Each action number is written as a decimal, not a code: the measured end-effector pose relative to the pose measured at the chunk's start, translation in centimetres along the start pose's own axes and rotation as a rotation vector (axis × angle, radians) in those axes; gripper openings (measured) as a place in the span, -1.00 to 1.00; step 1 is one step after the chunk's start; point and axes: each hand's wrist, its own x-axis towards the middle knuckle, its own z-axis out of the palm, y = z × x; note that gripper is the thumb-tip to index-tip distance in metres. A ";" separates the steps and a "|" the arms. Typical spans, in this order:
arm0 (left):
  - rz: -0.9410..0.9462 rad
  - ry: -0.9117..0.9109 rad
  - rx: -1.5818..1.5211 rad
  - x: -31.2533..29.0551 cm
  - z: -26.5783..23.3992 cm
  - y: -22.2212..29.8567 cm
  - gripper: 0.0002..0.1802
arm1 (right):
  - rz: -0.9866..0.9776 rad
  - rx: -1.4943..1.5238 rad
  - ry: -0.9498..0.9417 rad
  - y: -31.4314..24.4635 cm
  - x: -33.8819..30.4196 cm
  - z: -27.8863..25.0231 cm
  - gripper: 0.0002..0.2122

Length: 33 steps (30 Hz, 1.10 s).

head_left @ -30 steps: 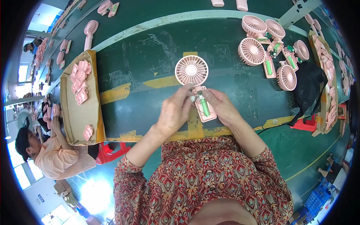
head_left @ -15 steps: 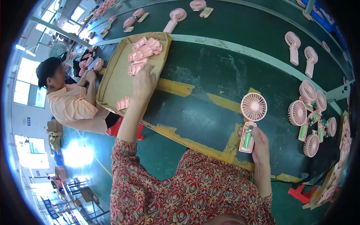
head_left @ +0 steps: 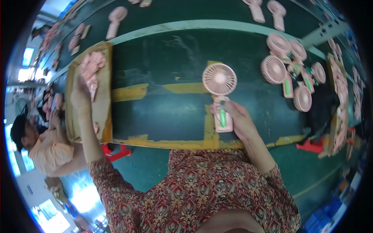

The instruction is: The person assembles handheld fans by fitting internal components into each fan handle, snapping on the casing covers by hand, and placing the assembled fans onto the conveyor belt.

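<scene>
My right hand [head_left: 241, 119] grips a pink handheld fan [head_left: 220, 79] by the side of its handle. The handle's front is off, so a green battery [head_left: 222, 117] and some wiring show inside. Over at the left, my left hand [head_left: 81, 97] reaches into a shallow cardboard tray [head_left: 108, 83], close beside a heap of pink handle covers [head_left: 92, 65]. Blur smears its fingers, and whether they touch or hold a cover cannot be made out. Another pink cover [head_left: 95, 127] lies lower in the tray, partly behind my forearm.
Several opened fans [head_left: 273, 70] with green batteries cluster on the workbench [head_left: 163, 112] at the right. Past a pale rail [head_left: 202, 25] lie more fans [head_left: 277, 14]. A box of pink parts [head_left: 339, 97] stands far right. A co-worker [head_left: 42, 145] sits at the left.
The view has swung to the right, so tray and fans appear further left. My left hand stays at the tray by the covers; my right hand keeps holding the fan.
</scene>
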 end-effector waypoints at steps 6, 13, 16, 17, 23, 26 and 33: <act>-0.443 -0.317 -1.432 -7.4 -5.8 16.4 -0.56 | -0.024 0.023 0.016 0.4 0.1 0.2 -0.63; -0.051 -0.493 -1.062 -15.1 -4.0 24.0 -0.64 | -0.047 0.054 0.006 0.8 -0.4 0.1 -0.64; 0.390 -0.436 -0.679 -14.6 -6.5 24.7 -0.41 | -0.047 0.046 0.005 1.0 -0.3 0.0 -0.64; 0.444 -0.474 -0.680 -14.6 -6.6 24.8 -0.38 | -0.053 0.051 0.009 1.0 -0.3 -0.1 -0.64; 0.402 -0.724 -0.565 -14.5 -7.4 25.8 -0.51 | -0.059 0.088 0.040 1.2 -0.3 0.4 -0.69; 0.182 -0.904 -0.730 -15.0 -8.8 26.8 -0.52 | -0.087 0.087 0.037 1.6 -0.2 0.1 -0.67; 0.201 -0.891 -0.936 -17.5 -10.7 29.3 -0.38 | -0.121 0.078 0.042 1.1 -0.7 0.5 -0.65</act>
